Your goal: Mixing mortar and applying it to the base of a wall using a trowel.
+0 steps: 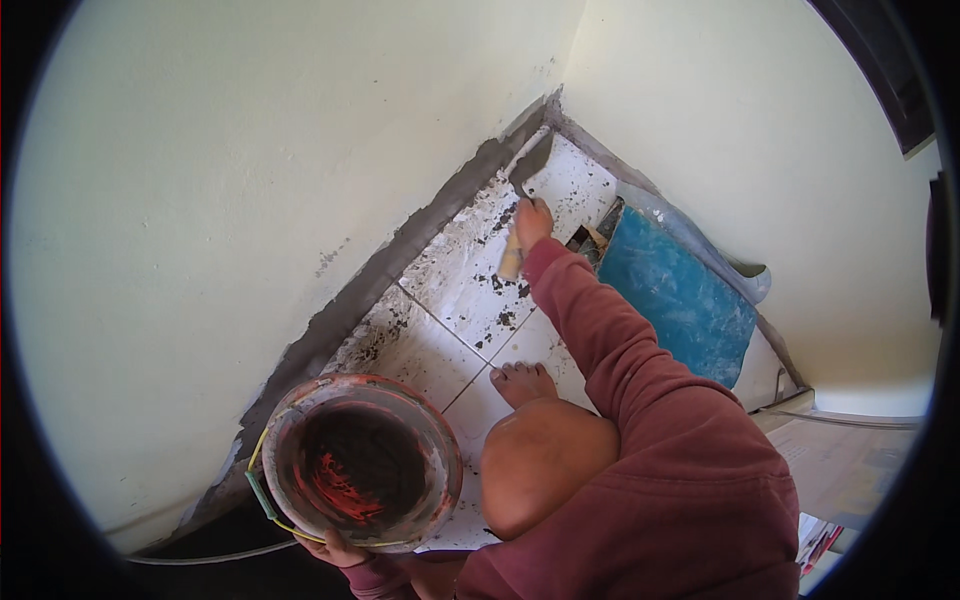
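At the bottom left, my left hand (335, 550) is closed on the near rim of a round bucket (442, 440). Dark wet mortar (385, 455) lies inside the bucket, with red streaks of its wall showing through. My right hand (534, 222) reaches toward the far corner, fingers wrapped round a trowel (536, 163). The trowel's pale wooden handle sticks out below my fist, and its grey blade points at the corner. That blade is low over the floor by the left wall's base; whether it touches cannot be told. Grey mortar (400, 250) forms a rough band along that wall's foot.
White floor tiles (470, 300) carry dark crumbs and smears. A blue board (675, 290) lies along the right wall, beside a greyish curled sheet (750, 280). My bare foot (522, 384) stands on the tiles near the bucket. Furniture (840, 460) is at the lower right.
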`<action>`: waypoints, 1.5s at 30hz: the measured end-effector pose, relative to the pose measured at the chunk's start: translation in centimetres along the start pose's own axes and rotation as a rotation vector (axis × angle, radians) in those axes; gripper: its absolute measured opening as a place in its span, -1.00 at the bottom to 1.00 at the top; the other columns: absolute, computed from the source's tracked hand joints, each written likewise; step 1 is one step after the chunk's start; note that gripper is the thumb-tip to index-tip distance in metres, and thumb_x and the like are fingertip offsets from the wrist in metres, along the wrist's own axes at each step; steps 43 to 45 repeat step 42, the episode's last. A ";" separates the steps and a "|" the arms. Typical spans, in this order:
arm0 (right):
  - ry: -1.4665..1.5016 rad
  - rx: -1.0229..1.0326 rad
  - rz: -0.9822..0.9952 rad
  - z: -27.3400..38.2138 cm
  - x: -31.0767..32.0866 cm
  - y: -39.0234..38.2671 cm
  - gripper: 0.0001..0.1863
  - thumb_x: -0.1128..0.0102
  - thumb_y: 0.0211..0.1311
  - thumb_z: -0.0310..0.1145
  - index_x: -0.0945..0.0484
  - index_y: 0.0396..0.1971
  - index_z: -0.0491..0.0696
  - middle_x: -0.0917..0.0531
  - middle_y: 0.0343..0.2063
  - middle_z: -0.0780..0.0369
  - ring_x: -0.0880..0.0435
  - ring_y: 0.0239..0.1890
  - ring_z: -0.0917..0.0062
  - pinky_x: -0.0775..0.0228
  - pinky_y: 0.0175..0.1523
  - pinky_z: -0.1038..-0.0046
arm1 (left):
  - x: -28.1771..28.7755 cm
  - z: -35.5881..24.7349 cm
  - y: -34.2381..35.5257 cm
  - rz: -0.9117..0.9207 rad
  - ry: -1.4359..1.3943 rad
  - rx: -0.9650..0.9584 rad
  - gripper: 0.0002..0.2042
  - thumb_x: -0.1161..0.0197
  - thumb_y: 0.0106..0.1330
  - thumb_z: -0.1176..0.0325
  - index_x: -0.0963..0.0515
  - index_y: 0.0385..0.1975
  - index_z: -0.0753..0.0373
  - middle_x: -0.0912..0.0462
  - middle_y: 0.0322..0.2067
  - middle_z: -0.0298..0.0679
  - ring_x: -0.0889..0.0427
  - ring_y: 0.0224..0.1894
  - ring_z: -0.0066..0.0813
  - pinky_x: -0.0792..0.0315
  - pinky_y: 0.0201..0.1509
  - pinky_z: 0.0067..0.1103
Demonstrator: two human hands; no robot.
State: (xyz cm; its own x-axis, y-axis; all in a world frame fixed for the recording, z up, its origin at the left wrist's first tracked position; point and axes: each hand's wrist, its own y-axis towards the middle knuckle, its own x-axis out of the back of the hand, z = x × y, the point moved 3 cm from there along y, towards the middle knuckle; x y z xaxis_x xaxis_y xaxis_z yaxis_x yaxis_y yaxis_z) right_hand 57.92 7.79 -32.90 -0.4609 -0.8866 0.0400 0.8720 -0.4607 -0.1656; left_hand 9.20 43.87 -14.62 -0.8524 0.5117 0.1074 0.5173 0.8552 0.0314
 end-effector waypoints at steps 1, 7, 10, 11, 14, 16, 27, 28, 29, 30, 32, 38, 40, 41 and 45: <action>-0.067 -0.129 0.036 -0.8 0.8 0.0 -0.85 0.14 0.06 -0.34 -0.37 -0.52 -0.11 -0.38 -0.70 0.20 -0.37 -0.75 0.43 -0.27 -0.67 0.37 | 0.0 -0.1 0.0 -0.005 0.029 0.002 -0.44 0.02 -0.08 0.49 -0.19 0.07 0.33 -0.36 -0.05 -0.18 -0.37 -0.06 -0.40 -0.17 0.08 -0.52; -0.240 -0.064 0.215 -7.8 1.8 5.4 -0.78 0.11 0.02 -0.30 -0.39 -0.55 -0.16 -0.43 -0.69 0.13 -0.42 -0.72 0.37 -0.27 -0.63 0.31 | -0.7 -0.2 0.2 0.067 -0.009 0.018 -0.46 0.00 -0.08 0.46 -0.22 0.03 0.33 -0.37 -0.06 -0.18 -0.37 -0.06 -0.40 -0.19 0.07 -0.51; 0.077 -0.448 0.204 -6.7 -2.8 2.8 -0.73 0.11 0.01 -0.30 -0.44 -0.57 -0.22 -0.51 -0.64 0.03 -0.52 -0.61 0.25 -0.32 -0.49 0.23 | 0.6 -0.1 -0.3 0.005 0.012 0.016 -0.46 -0.01 -0.09 0.45 -0.22 0.03 0.33 -0.37 -0.06 -0.18 -0.37 -0.06 -0.39 -0.20 0.07 -0.50; -0.112 -0.253 0.217 -6.9 -2.4 4.7 -0.72 0.12 0.02 -0.29 -0.44 -0.58 -0.23 -0.51 -0.64 0.01 -0.52 -0.59 0.22 -0.33 -0.45 0.24 | 0.1 0.2 -0.1 0.005 -0.015 0.017 -0.46 -0.01 -0.10 0.45 -0.22 0.03 0.33 -0.38 -0.07 -0.18 -0.37 -0.06 -0.39 -0.20 0.07 -0.50; -0.182 -0.245 0.283 -5.2 -4.5 3.3 -0.68 0.11 0.02 -0.27 -0.45 -0.60 -0.25 -0.52 -0.61 -0.04 -0.54 -0.52 0.17 -0.33 -0.32 0.27 | -0.6 -1.3 -0.4 -0.016 0.055 0.062 -0.45 -0.02 -0.10 0.44 -0.21 0.03 0.33 -0.37 -0.06 -0.17 -0.37 -0.06 -0.39 -0.20 0.07 -0.51; -0.591 0.173 0.295 -4.1 -3.7 5.0 -0.92 -0.02 -0.04 -0.52 -0.44 -0.50 -0.21 -0.47 -0.53 0.02 -0.53 -0.54 0.21 -0.41 -0.48 0.25 | -0.6 -0.9 -0.3 0.000 0.031 0.042 -0.44 -0.02 -0.10 0.44 -0.21 0.04 0.34 -0.37 -0.05 -0.17 -0.37 -0.06 -0.39 -0.20 0.07 -0.51; -0.634 0.270 0.185 3.6 -3.9 2.3 -0.73 0.08 -0.01 -0.34 -0.51 -0.58 -0.24 -0.55 -0.44 -0.06 -0.53 -0.36 0.13 -0.34 -0.27 0.23 | 0.3 -0.5 -0.6 0.006 0.116 -0.023 -0.40 -0.05 -0.06 0.39 -0.16 0.08 0.35 -0.35 -0.04 -0.18 -0.35 -0.03 -0.39 -0.16 0.09 -0.50; -0.705 0.341 0.157 4.5 -3.8 1.7 -0.76 0.07 -0.03 -0.36 -0.52 -0.60 -0.23 -0.55 -0.44 -0.04 -0.54 -0.37 0.14 -0.35 -0.29 0.23 | 0.4 -0.2 -0.6 0.014 0.082 -0.019 -0.41 -0.05 -0.06 0.39 -0.17 0.08 0.35 -0.35 -0.04 -0.18 -0.34 -0.03 -0.39 -0.16 0.09 -0.50; -0.707 0.343 0.151 4.8 -3.8 1.8 -0.76 0.07 -0.03 -0.36 -0.52 -0.60 -0.23 -0.55 -0.44 -0.04 -0.54 -0.37 0.14 -0.35 -0.29 0.23 | 0.4 0.0 -0.5 0.022 0.049 -0.016 -0.42 -0.05 -0.06 0.39 -0.18 0.07 0.36 -0.34 -0.04 -0.18 -0.34 -0.03 -0.39 -0.16 0.09 -0.50; -0.903 0.478 0.212 5.3 -4.3 1.7 -0.78 0.06 -0.05 -0.38 -0.53 -0.60 -0.21 -0.55 -0.45 -0.02 -0.54 -0.36 0.14 -0.36 -0.28 0.22 | 0.3 0.0 -0.4 0.026 0.045 -0.014 -0.42 -0.05 -0.06 0.39 -0.18 0.07 0.36 -0.34 -0.04 -0.18 -0.34 -0.03 -0.39 -0.16 0.09 -0.50; -1.103 0.613 0.267 5.9 -4.7 1.4 -0.80 0.05 -0.06 -0.40 -0.53 -0.60 -0.18 -0.55 -0.45 0.00 -0.54 -0.36 0.14 -0.36 -0.28 0.22 | -0.1 0.0 -0.1 0.061 0.032 0.011 -0.42 -0.05 -0.05 0.38 -0.18 0.07 0.35 -0.34 -0.03 -0.17 -0.34 -0.02 -0.38 -0.17 0.09 -0.49; -0.373 0.480 -0.066 6.2 -3.9 -4.1 -0.82 0.13 0.08 -0.40 -0.45 -0.42 -0.14 -0.56 -0.61 0.10 -0.56 -0.52 0.30 -0.34 -0.30 0.19 | -0.4 -0.5 -0.1 0.075 0.035 -0.050 -0.44 -0.06 -0.05 0.37 -0.20 0.05 0.33 -0.35 -0.03 -0.17 -0.35 -0.03 -0.38 -0.19 0.09 -0.47; -0.149 0.246 0.033 3.8 -2.7 -3.0 -0.85 0.10 0.10 -0.39 -0.41 -0.38 -0.12 -0.54 -0.59 0.09 -0.53 -0.50 0.29 -0.34 -0.28 0.23 | 0.5 0.3 -0.1 0.073 0.017 -0.040 -0.44 -0.06 -0.06 0.36 -0.20 0.05 0.32 -0.35 -0.03 -0.17 -0.35 -0.02 -0.38 -0.18 0.09 -0.47; 0.072 0.008 0.131 1.8 -1.6 -1.9 -0.85 0.07 0.12 -0.37 -0.36 -0.34 -0.10 -0.52 -0.57 0.08 -0.50 -0.48 0.28 -0.34 -0.26 0.28 | 0.8 0.6 0.0 0.072 0.001 -0.028 -0.43 -0.07 -0.06 0.36 -0.20 0.06 0.32 -0.34 -0.03 -0.17 -0.35 -0.02 -0.38 -0.18 0.09 -0.47; 0.075 0.004 0.135 1.5 -1.9 -2.0 -0.85 0.07 0.12 -0.37 -0.36 -0.34 -0.10 -0.52 -0.57 0.08 -0.50 -0.48 0.28 -0.34 -0.26 0.28 | 0.5 0.2 0.0 0.084 0.029 -0.023 -0.40 -0.10 -0.05 0.33 -0.17 0.07 0.31 -0.33 -0.01 -0.17 -0.34 -0.01 -0.40 -0.16 0.11 -0.47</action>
